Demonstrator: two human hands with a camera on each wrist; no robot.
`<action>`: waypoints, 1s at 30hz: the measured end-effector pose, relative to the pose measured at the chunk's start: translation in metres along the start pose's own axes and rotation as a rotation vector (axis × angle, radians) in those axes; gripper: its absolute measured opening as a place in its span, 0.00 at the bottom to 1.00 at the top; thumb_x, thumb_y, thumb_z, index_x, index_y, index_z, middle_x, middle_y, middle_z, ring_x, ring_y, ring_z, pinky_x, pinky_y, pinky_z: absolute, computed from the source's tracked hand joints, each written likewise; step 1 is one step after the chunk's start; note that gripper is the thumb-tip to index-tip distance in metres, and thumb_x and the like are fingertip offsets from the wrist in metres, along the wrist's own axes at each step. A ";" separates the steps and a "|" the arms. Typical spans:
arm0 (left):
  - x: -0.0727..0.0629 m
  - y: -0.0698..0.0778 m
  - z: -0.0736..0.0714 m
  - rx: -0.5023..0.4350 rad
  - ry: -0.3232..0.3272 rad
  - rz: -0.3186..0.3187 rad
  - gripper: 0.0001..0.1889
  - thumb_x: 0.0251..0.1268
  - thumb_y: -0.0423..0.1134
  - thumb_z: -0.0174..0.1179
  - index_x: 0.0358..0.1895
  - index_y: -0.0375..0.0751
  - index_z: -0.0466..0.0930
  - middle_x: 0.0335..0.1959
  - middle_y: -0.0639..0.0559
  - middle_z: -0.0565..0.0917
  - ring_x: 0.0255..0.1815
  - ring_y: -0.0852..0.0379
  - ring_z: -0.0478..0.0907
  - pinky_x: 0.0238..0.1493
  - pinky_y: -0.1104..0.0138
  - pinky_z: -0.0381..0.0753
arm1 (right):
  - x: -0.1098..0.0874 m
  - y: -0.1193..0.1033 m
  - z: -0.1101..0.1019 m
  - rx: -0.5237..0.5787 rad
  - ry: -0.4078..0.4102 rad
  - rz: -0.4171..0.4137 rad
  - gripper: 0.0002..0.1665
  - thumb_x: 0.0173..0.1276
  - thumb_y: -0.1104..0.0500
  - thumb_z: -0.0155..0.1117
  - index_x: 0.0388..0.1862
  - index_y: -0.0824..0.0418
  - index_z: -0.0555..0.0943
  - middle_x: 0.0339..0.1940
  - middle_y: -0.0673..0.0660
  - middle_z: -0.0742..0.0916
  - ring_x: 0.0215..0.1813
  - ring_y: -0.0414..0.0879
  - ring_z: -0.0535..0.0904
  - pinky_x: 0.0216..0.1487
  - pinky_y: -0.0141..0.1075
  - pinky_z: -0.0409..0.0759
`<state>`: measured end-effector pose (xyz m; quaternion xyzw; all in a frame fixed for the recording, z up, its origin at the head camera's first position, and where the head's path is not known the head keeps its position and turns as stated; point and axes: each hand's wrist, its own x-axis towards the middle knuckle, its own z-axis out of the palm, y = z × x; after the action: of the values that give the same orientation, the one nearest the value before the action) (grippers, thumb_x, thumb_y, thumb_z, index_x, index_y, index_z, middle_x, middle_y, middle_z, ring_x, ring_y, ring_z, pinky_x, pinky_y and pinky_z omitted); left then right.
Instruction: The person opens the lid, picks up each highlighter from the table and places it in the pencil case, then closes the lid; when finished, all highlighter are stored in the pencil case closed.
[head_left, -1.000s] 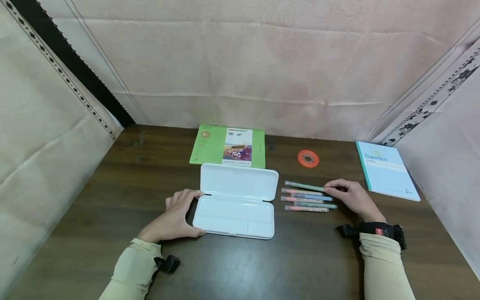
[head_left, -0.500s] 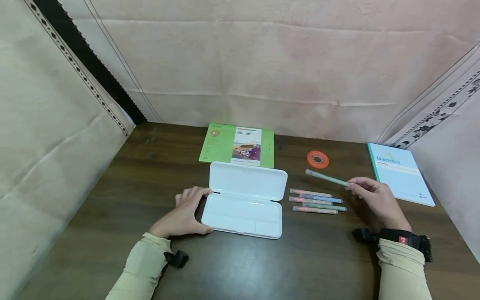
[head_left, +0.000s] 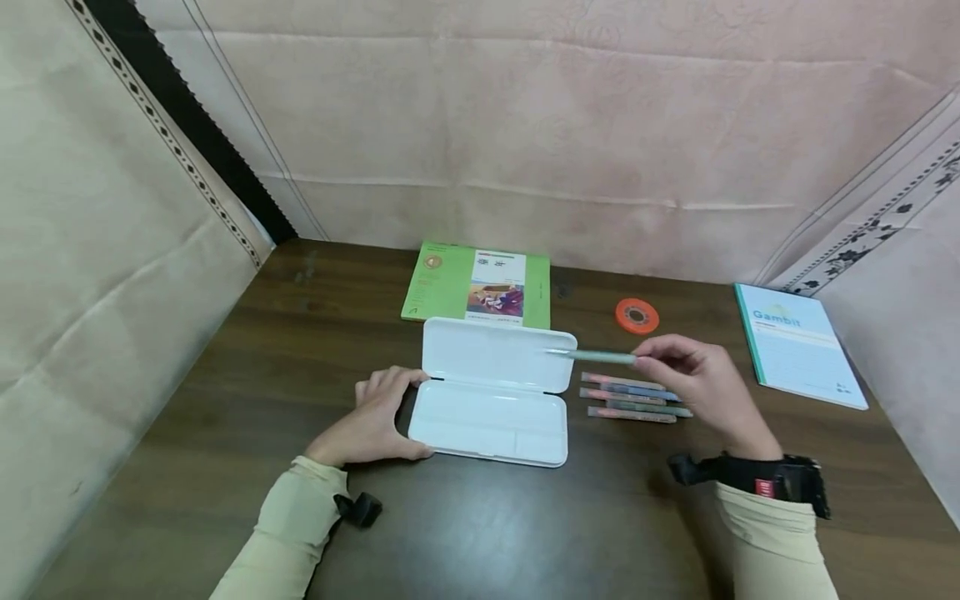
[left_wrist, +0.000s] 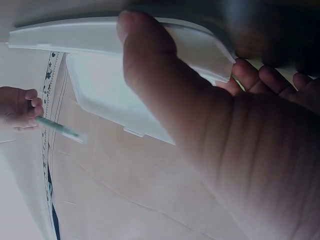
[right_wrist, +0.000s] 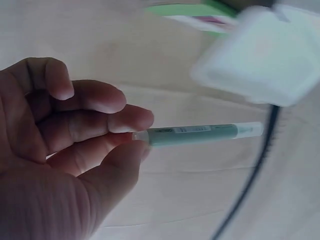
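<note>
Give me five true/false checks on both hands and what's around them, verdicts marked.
1. The right hand pinches a pale-green cylindrical pen near one end. True.
2. The left hand is on a glossy white rectangular case with its lid closed. False: the case lies open.
3. Five other slim cylindrical pens lie on the dark brown table. True.
4. The pale-green pen lies inside the case. False: it is held in the air.
5. The round orange disc lies on the table. True.
</note>
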<state>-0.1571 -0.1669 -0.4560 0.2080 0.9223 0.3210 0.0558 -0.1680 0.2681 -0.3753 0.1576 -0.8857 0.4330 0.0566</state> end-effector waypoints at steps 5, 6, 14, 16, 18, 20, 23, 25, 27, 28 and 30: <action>0.004 0.000 0.004 0.002 -0.002 -0.001 0.49 0.37 0.58 0.77 0.67 0.51 0.63 0.59 0.52 0.70 0.58 0.49 0.60 0.53 0.53 0.52 | 0.007 -0.009 0.038 0.076 -0.138 0.041 0.08 0.69 0.53 0.66 0.44 0.52 0.84 0.35 0.59 0.85 0.31 0.52 0.79 0.33 0.35 0.82; 0.004 0.000 0.004 0.002 -0.005 -0.002 0.49 0.37 0.58 0.77 0.67 0.51 0.63 0.59 0.53 0.70 0.58 0.49 0.60 0.53 0.53 0.52 | 0.007 -0.009 0.045 0.079 -0.156 0.050 0.08 0.68 0.52 0.67 0.44 0.52 0.84 0.34 0.59 0.85 0.31 0.52 0.79 0.32 0.36 0.83; 0.004 0.003 0.004 -0.015 -0.008 -0.005 0.49 0.37 0.59 0.77 0.67 0.51 0.63 0.58 0.53 0.69 0.58 0.49 0.60 0.54 0.53 0.51 | 0.009 -0.013 0.078 -0.073 -0.118 -0.034 0.05 0.65 0.58 0.70 0.39 0.50 0.86 0.28 0.45 0.84 0.28 0.43 0.75 0.28 0.31 0.73; 0.003 0.002 0.003 -0.015 -0.006 -0.004 0.49 0.37 0.59 0.77 0.67 0.51 0.63 0.59 0.53 0.69 0.58 0.49 0.60 0.54 0.52 0.51 | 0.009 -0.014 0.083 -0.087 -0.112 -0.046 0.04 0.65 0.58 0.70 0.38 0.51 0.86 0.28 0.44 0.84 0.28 0.42 0.75 0.29 0.30 0.74; 0.002 0.001 0.003 -0.015 -0.008 -0.006 0.49 0.37 0.59 0.77 0.67 0.51 0.63 0.59 0.53 0.69 0.58 0.49 0.60 0.55 0.52 0.51 | 0.009 -0.016 0.087 -0.096 -0.109 -0.055 0.03 0.65 0.57 0.70 0.38 0.52 0.85 0.27 0.44 0.84 0.29 0.41 0.75 0.30 0.30 0.75; 0.001 0.001 0.003 -0.015 -0.007 -0.008 0.49 0.37 0.59 0.77 0.67 0.52 0.63 0.59 0.54 0.69 0.58 0.49 0.59 0.55 0.52 0.51 | 0.009 -0.018 0.092 -0.104 -0.110 -0.055 0.02 0.65 0.57 0.70 0.37 0.52 0.85 0.27 0.43 0.84 0.29 0.40 0.76 0.30 0.30 0.75; 0.000 0.001 0.002 -0.011 -0.005 -0.015 0.49 0.37 0.59 0.77 0.67 0.52 0.63 0.59 0.53 0.69 0.58 0.49 0.59 0.54 0.53 0.51 | 0.009 -0.020 0.098 -0.117 -0.106 -0.066 0.02 0.65 0.58 0.70 0.37 0.52 0.85 0.27 0.43 0.84 0.29 0.39 0.76 0.30 0.30 0.76; -0.001 0.002 0.001 -0.009 -0.003 -0.018 0.49 0.37 0.59 0.78 0.67 0.51 0.63 0.59 0.53 0.69 0.58 0.49 0.60 0.53 0.53 0.51 | 0.010 -0.022 0.101 -0.133 -0.101 -0.078 0.03 0.64 0.59 0.70 0.36 0.51 0.85 0.28 0.43 0.84 0.29 0.38 0.76 0.31 0.30 0.76; -0.001 0.003 0.001 -0.009 -0.003 -0.021 0.49 0.37 0.58 0.78 0.67 0.51 0.63 0.60 0.53 0.69 0.58 0.49 0.60 0.53 0.53 0.51 | 0.010 -0.022 0.103 -0.148 -0.092 -0.095 0.03 0.64 0.60 0.70 0.36 0.52 0.84 0.28 0.43 0.85 0.29 0.36 0.76 0.31 0.29 0.76; -0.001 0.003 0.000 -0.010 -0.002 -0.021 0.49 0.37 0.58 0.78 0.67 0.51 0.63 0.60 0.52 0.69 0.58 0.49 0.60 0.53 0.53 0.51 | 0.010 -0.022 0.104 -0.153 -0.089 -0.099 0.03 0.64 0.60 0.70 0.36 0.52 0.84 0.28 0.43 0.85 0.29 0.36 0.76 0.31 0.29 0.76; -0.002 0.004 -0.001 -0.009 0.000 -0.020 0.49 0.37 0.57 0.78 0.67 0.50 0.63 0.60 0.52 0.69 0.58 0.49 0.60 0.53 0.53 0.51 | 0.011 -0.023 0.105 -0.161 -0.085 -0.100 0.03 0.64 0.60 0.70 0.36 0.53 0.84 0.28 0.43 0.85 0.29 0.36 0.76 0.31 0.29 0.76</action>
<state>-0.1544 -0.1649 -0.4531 0.1987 0.9228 0.3246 0.0599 -0.1670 0.1700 -0.4208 0.2146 -0.9103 0.3500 0.0532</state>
